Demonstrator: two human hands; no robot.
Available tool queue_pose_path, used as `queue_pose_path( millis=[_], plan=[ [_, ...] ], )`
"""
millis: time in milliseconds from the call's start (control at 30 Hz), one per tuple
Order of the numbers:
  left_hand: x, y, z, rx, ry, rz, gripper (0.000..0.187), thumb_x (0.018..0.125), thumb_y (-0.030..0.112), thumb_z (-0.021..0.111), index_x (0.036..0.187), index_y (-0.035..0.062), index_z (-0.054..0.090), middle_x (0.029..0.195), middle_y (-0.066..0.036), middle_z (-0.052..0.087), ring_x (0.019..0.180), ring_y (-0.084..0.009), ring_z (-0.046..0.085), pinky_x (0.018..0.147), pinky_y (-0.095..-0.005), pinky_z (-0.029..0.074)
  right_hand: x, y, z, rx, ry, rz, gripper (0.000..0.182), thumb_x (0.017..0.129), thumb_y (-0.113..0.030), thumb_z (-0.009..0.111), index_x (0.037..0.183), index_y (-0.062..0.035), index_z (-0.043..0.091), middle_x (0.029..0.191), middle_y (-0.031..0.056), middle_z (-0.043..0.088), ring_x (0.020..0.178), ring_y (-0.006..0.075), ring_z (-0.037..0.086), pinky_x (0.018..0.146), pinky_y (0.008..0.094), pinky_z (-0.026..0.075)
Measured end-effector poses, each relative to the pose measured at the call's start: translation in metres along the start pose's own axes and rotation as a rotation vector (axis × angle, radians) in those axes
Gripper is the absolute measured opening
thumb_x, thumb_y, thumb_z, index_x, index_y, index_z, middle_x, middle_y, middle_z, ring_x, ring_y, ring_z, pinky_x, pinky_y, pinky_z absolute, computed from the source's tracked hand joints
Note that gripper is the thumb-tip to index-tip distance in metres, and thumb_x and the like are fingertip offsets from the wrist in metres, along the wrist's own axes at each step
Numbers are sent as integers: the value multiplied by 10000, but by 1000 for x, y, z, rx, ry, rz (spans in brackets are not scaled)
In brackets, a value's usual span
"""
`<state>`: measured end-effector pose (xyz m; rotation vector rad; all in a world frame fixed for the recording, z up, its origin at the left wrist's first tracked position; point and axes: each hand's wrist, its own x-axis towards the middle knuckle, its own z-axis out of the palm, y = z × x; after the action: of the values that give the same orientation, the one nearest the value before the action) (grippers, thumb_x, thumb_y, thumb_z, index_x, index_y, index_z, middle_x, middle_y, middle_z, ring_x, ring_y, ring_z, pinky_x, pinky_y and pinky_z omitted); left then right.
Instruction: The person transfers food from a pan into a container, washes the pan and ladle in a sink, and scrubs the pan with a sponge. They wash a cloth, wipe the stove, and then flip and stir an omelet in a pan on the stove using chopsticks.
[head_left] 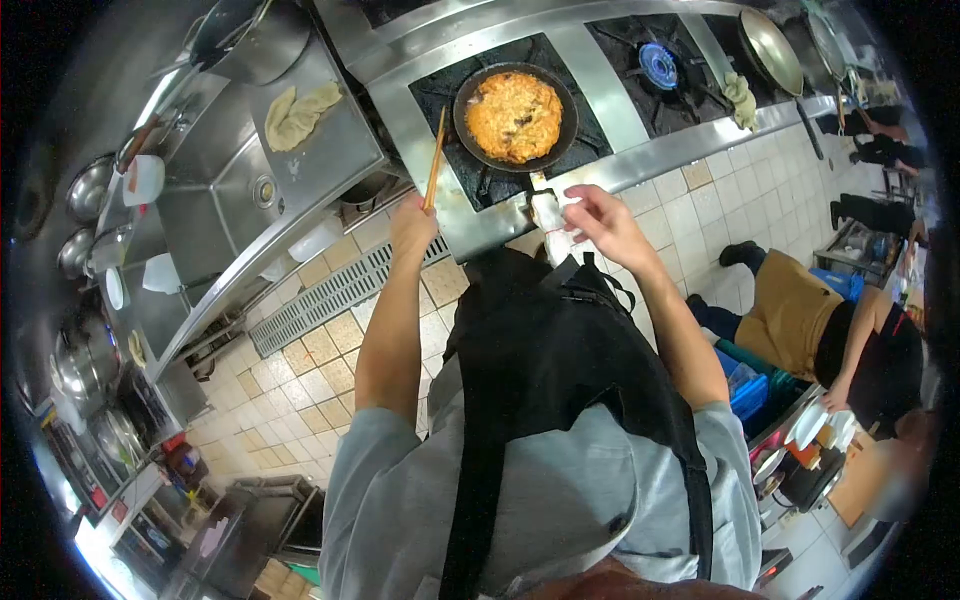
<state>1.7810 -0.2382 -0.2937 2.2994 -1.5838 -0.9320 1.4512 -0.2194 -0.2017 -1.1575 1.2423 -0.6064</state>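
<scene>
My left hand (412, 226) is closed around a pair of wooden cooking chopsticks (436, 160), which point up along the left side of the stove. A round, golden-brown pancake (514, 117) with a few dark spots fills most of a black frying pan (571, 122) on the front burner. The pan's handle (539, 181) points toward me, and a white cloth (548, 214) lies at its near end. Just right of that cloth is my right hand (607, 228), fingers apart and curved, with nothing seen in it.
A blue flame burns on the burner (658, 66) to the right. Beyond it sit a wok (771, 52) and a crumpled cloth (739, 100). On the left are a steel sink (215, 215) and another cloth (300, 115). A co-worker (800, 310) stands at the right.
</scene>
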Motion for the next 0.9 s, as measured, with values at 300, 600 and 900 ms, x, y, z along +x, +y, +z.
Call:
queue_pose_path(
  millis=[300,600,900],
  plan=[
    [-37,-24,-12,-1190,-387,-249,287,935,126,648,1194,21,583,909,-22,626,772,-135,593,676,-276,463,50,-13,60,-169,-136,-42,543,964,-390,638,1321,0,513,1043,102,662,932,160,645,781,308,543],
    [-85,72,-23,-1484,-515,-129,258,976,71,593,1227,14,576,1054,-51,639,942,-132,619,822,-278,497,65,-7,83,128,-233,-84,353,1014,-282,573,1242,-13,567,1035,61,642,944,117,603,774,282,536],
    [-30,99,-33,-762,-358,231,289,992,55,530,1280,45,540,1067,-100,674,883,-159,671,770,-273,559,50,-31,15,155,194,-18,265,1032,-229,518,1187,-24,584,901,38,653,752,101,629,595,279,551]
  ],
)
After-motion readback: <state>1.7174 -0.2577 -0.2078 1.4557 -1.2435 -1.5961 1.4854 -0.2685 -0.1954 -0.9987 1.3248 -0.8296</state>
